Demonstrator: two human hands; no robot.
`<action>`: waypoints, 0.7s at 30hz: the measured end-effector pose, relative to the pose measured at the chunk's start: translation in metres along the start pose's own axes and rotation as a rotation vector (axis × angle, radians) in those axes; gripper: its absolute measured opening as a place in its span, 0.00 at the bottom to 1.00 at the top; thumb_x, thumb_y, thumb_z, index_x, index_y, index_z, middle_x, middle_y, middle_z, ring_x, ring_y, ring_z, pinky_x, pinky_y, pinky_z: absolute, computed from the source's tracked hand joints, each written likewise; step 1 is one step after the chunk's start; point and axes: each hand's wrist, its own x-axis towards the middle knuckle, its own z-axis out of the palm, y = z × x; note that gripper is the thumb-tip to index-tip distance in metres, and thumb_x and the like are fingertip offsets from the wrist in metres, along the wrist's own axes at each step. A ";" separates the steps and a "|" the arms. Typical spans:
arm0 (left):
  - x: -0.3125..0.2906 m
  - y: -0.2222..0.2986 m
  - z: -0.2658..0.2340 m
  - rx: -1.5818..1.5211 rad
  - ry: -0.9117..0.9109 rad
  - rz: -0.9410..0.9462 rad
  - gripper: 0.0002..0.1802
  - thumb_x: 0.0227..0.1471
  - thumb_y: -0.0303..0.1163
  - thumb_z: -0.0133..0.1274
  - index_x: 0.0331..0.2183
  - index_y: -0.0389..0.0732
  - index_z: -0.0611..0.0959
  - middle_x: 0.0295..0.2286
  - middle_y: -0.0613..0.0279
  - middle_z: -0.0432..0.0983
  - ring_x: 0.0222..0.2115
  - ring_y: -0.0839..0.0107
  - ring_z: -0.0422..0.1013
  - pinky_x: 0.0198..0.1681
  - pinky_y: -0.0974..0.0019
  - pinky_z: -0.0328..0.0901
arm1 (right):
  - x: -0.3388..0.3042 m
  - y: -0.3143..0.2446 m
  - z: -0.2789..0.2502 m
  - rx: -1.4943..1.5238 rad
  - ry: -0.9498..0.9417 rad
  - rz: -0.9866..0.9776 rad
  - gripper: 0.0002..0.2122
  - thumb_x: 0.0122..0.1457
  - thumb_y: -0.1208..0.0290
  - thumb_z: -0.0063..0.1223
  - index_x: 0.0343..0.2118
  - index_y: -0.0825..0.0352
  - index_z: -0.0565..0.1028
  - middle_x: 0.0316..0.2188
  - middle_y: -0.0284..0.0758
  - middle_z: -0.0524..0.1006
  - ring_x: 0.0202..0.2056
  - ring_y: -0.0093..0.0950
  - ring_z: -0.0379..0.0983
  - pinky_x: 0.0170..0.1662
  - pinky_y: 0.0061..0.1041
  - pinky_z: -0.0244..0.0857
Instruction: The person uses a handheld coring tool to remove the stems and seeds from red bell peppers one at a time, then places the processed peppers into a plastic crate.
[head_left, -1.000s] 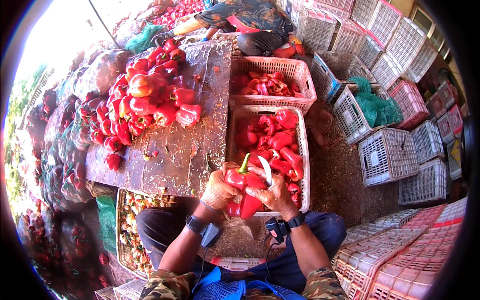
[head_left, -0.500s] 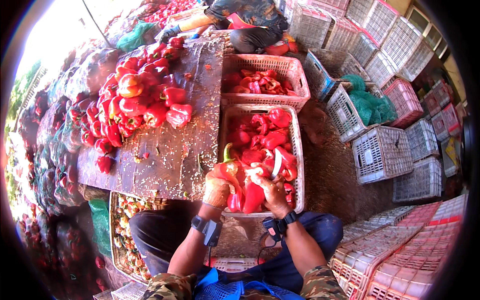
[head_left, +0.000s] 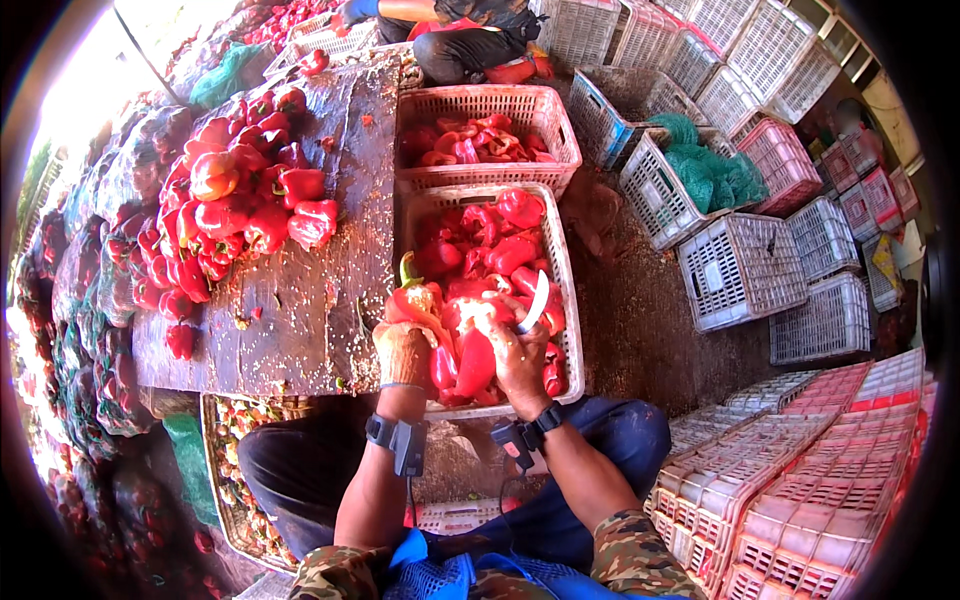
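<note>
My left hand (head_left: 404,352), in what looks like a light glove, is closed on an opened red bell pepper (head_left: 420,308) with its green stem still attached. My right hand (head_left: 521,368) grips a small knife (head_left: 537,302), its pale curved blade pointing up and away. The right fingertips also touch a red pepper piece (head_left: 476,364) with pale flesh facing up. Both hands work close together over the near end of a white plastic crate (head_left: 571,318) full of cut red peppers (head_left: 510,252). The knife handle is hidden in my palm.
On the left, a seed-strewn board (head_left: 290,340) bears a heap of whole peppers (head_left: 225,215). A crate of scraps (head_left: 212,440) stands beside my left knee. Beyond my crate is another crate (head_left: 570,165) of cut peppers; a person (head_left: 465,50) sits past it. Stacked crates (head_left: 742,268) line the right.
The whole view has shifted, so the board and crates appear further left and slightly higher. My hands stay over the crate, still holding pepper and knife. The far person's arm has moved.
</note>
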 end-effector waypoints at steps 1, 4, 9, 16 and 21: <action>0.002 0.019 0.003 0.418 -0.004 -0.055 0.13 0.63 0.32 0.45 0.45 0.42 0.81 0.35 0.58 0.81 0.35 0.68 0.78 0.42 0.62 0.74 | 0.003 -0.002 -0.002 -0.043 0.062 -0.024 0.14 0.62 0.79 0.57 0.51 0.71 0.77 0.40 0.33 0.82 0.39 0.20 0.78 0.45 0.22 0.73; 0.014 0.018 -0.018 0.315 0.208 -0.041 0.15 0.62 0.34 0.48 0.48 0.42 0.78 0.41 0.57 0.79 0.41 0.69 0.77 0.42 0.63 0.73 | 0.014 -0.017 0.000 0.315 0.302 0.227 0.12 0.61 0.78 0.58 0.48 0.70 0.79 0.42 0.32 0.81 0.40 0.20 0.76 0.47 0.23 0.71; 0.045 -0.022 -0.052 -0.641 0.452 -0.060 0.13 0.58 0.26 0.48 0.45 0.42 0.81 0.33 0.59 0.81 0.29 0.70 0.77 0.36 0.66 0.74 | 0.014 -0.030 -0.012 -0.162 0.244 -0.122 0.13 0.64 0.77 0.55 0.50 0.71 0.78 0.43 0.34 0.81 0.44 0.20 0.75 0.51 0.23 0.68; 0.031 -0.012 -0.095 -0.468 0.010 -0.099 0.14 0.59 0.38 0.58 0.35 0.35 0.85 0.28 0.62 0.80 0.25 0.71 0.76 0.27 0.68 0.70 | 0.034 -0.064 -0.050 -0.784 -0.058 -0.271 0.21 0.60 0.70 0.64 0.55 0.68 0.76 0.41 0.46 0.83 0.40 0.33 0.81 0.44 0.30 0.73; -0.014 0.070 -0.065 -0.756 -0.348 -0.162 0.38 0.46 0.61 0.67 0.41 0.32 0.85 0.31 0.60 0.83 0.28 0.72 0.78 0.33 0.67 0.74 | 0.012 -0.056 -0.006 -0.970 -0.430 -0.442 0.37 0.51 0.54 0.70 0.64 0.59 0.69 0.53 0.48 0.77 0.48 0.44 0.79 0.50 0.37 0.74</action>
